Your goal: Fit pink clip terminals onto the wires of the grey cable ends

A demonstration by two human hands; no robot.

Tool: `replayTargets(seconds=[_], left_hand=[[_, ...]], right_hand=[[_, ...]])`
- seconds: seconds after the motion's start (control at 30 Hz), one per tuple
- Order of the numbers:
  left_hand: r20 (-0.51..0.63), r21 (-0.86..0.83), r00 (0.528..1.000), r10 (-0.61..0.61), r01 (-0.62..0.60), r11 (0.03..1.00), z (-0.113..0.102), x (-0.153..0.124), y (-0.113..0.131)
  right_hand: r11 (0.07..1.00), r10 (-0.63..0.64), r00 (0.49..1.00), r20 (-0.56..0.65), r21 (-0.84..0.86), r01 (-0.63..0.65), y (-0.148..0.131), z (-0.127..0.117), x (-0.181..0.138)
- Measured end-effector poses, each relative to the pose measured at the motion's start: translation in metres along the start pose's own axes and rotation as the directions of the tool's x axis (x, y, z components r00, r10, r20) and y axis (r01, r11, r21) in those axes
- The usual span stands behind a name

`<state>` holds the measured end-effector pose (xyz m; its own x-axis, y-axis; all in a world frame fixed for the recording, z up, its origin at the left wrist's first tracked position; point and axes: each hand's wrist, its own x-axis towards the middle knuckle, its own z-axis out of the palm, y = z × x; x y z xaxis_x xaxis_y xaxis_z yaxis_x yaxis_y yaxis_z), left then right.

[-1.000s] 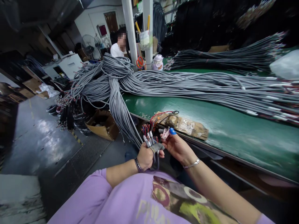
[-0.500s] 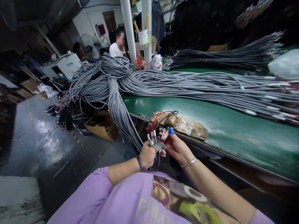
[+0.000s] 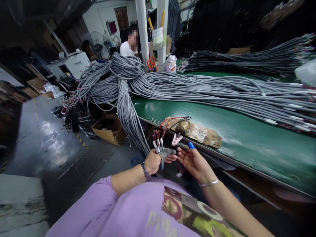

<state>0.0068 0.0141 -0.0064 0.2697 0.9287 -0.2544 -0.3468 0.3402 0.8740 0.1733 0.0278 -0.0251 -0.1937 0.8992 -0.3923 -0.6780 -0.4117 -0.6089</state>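
My left hand (image 3: 154,162) is closed round several grey cables (image 3: 162,144), their stripped ends fanning into red, blue and dark wires (image 3: 157,134) above the fist. A grey cover wraps its thumb, which points right. My right hand (image 3: 194,159) is open beside it, thumb and fingers apart, with blue tape on the thumb and a grey cover on the index finger. Just above that index finger is a pale pink clip (image 3: 177,140); whether they touch I cannot tell. Behind the hands, a wooden board (image 3: 209,138) with red and black leads lies along the table edge.
A long bundle of grey cables (image 3: 197,87) crosses the green table (image 3: 247,138), part of it hanging over the front edge. Black cables (image 3: 234,61) lie farther back. A cardboard box (image 3: 108,130) stands on the floor at left. Past the white post (image 3: 142,33) is a person (image 3: 127,49).
My right hand has moved right and its thumb has come away from the pink clip. The left hand has shifted slightly left with the cables. The view has turned a little left.
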Motion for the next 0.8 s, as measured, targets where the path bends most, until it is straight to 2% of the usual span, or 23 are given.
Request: replayTargets(seconds=[0.1, 0.2, 0.3, 0.37, 0.47, 0.53, 0.63, 0.8], left_hand=[[0.044, 0.018, 0.999, -0.007, 0.006, 1.0, -0.004, 0.0, -0.003], [0.063, 0.048, 0.998, -0.03, 0.027, 0.998, -0.006, -0.005, -0.002], [0.078, 0.115, 0.996, -0.041, 0.031, 0.993, -0.007, -0.013, 0.0], [0.079, 0.164, 0.997, -0.027, 0.014, 0.986, -0.007, -0.018, 0.001], [0.087, 0.18, 0.996, 0.019, -0.035, 0.983, -0.006, -0.026, 0.002], [0.11, 0.176, 0.992, 0.065, -0.083, 0.981, -0.005, -0.031, 0.003], [0.169, 0.191, 0.983, 0.074, -0.107, 0.976, -0.006, -0.034, 0.004], [0.314, 0.101, 0.949, -0.032, 0.0, 0.995, -0.018, -0.037, 0.008]], right_hand=[[0.984, -0.088, 0.996, -0.032, -0.159, 0.082, -0.001, -0.011, -0.008], [0.918, -0.172, 0.985, -0.014, -0.365, 0.155, -0.001, -0.011, -0.019], [0.792, -0.236, 0.964, 0.122, -0.551, 0.263, 0.002, 0.0, -0.031], [0.676, -0.28, 0.93, 0.239, -0.638, 0.368, 0.007, 0.012, -0.039], [0.516, -0.346, 0.859, 0.378, -0.687, 0.511, 0.015, 0.027, -0.046], [0.443, -0.367, 0.826, 0.429, -0.7, 0.56, 0.02, 0.033, -0.048], [0.435, -0.375, 0.827, 0.419, -0.708, 0.556, 0.026, 0.035, -0.049], [0.547, -0.368, 0.871, 0.326, -0.681, 0.486, 0.03, 0.027, -0.054]])
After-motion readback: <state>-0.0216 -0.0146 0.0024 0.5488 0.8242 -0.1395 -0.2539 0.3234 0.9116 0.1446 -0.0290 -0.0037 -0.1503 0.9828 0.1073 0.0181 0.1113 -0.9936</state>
